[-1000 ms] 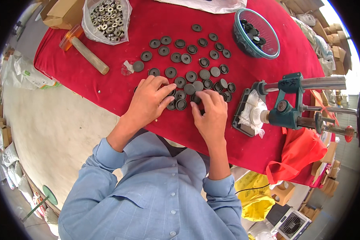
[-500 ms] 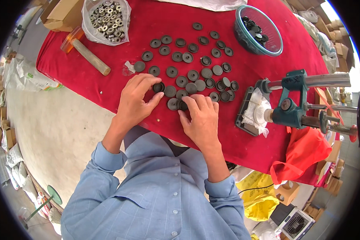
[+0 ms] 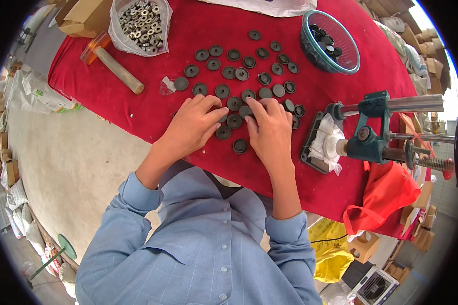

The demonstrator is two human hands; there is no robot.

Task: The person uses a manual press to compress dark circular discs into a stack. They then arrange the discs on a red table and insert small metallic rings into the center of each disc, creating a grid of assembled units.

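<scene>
Dark round caps (image 3: 222, 91), many with a small hub in the middle, lie spread over a red cloth (image 3: 198, 28). At the near left of the group, my left hand (image 3: 192, 124) is closed with thumb and fingertips around a cap (image 3: 223, 118), partly hidden. My right hand (image 3: 270, 129) pinches another flat dark cap (image 3: 245, 111) between thumb and forefinger. Just below the hands sits a lone cap (image 3: 239, 146) near the table's front edge. Several caps under and behind my right hand are partly covered.
A bag of metal rings (image 3: 142, 25) and a hammer (image 3: 118, 70) lie at the far left. A clear blue basket (image 3: 355, 51) with dark caps stands far right. Nearer on the right is a green hand press (image 3: 371, 127), with a red bag (image 3: 384, 195) at the table edge.
Both hands have shifted right, the right one also farther from me. The cap near my right fingers now lies free near the edge. My right hand has taken hold of another cap.
</scene>
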